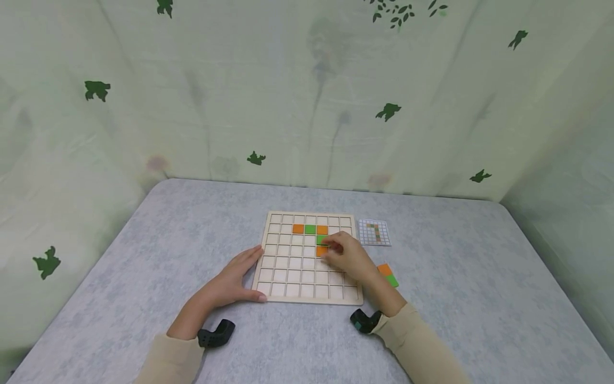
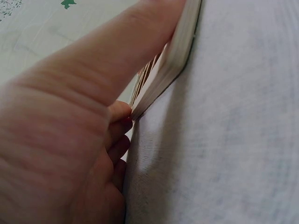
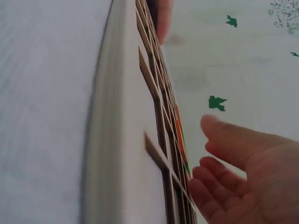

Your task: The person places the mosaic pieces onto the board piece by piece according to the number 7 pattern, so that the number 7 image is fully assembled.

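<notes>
A square wooden grid board (image 1: pixel 312 300) lies on the table. Along its second row from the back are an orange tile (image 1: pixel 298 229), a green tile (image 1: pixel 310 229) and another orange tile (image 1: pixel 322 230). Below the last one sit a green tile (image 1: pixel 321 240) and an orange tile (image 1: pixel 320 250). My right hand (image 1: pixel 347 257) hovers over the board's right side, fingertips close to that lowest orange tile. In the right wrist view its thumb and loosely bent fingers stand apart, with nothing visible between them. My left hand (image 1: pixel 232 280) rests against the board's near left corner, fingers along the left side and thumb at the front.
Right of the board lies a small printed card (image 1: pixel 374 232) with a coloured grid pattern. Nearer, partly behind my right forearm, are a loose orange tile (image 1: pixel 385 269) and a loose green tile (image 1: pixel 393 280). A leaf-and-bird printed curtain (image 1: pixel 288 106) surrounds the table's far side.
</notes>
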Demonstrator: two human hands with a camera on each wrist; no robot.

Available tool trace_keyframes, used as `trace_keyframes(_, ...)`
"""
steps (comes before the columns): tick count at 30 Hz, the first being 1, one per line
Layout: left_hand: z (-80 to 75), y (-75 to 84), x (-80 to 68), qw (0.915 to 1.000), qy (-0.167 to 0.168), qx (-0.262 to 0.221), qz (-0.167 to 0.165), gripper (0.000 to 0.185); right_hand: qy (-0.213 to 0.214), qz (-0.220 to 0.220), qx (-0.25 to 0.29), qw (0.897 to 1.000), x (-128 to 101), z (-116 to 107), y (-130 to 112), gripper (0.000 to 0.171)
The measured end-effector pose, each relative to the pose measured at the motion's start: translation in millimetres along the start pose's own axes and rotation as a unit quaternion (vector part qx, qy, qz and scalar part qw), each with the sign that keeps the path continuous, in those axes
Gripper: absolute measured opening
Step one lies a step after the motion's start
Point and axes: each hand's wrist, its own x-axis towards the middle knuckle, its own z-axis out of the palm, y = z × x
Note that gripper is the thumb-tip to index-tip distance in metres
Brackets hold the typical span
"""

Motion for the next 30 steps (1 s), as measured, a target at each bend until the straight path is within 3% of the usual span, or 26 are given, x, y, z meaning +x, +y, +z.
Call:
trace_keyframes(4, 0.0, -0.1, -0.4, 1.0, 0.001, 0.001, -0.001, 0.114, -0.008, -0.008, 0.016, 1.0, -7.1, -14.9, -5.6, 0.038)
trace_keyframes(10, -0.3, 0.5, -0.6, 1.0, 0.001, 0.004, -0.005, 0.114, 0.008, -0.02, -0.008, 1.0, -29.4, -42.9, -6.7, 0.042)
trace_keyframes(22, -0.5, 0.3, -0.9, 1.0, 0.0, 0.002, -0.004, 0.114, 0.024, -0.015, -0.049, 0.998, -85.8, -82.7, 18.5, 0.046)
trace_keyframes(30, 0.7, -1.4, -0.8, 1.0, -0.002, 0.003, -0.009, 0.114, -0.029, 0.026, -0.063, 0.997, -101.4, -87.1, 38.3, 0.042)
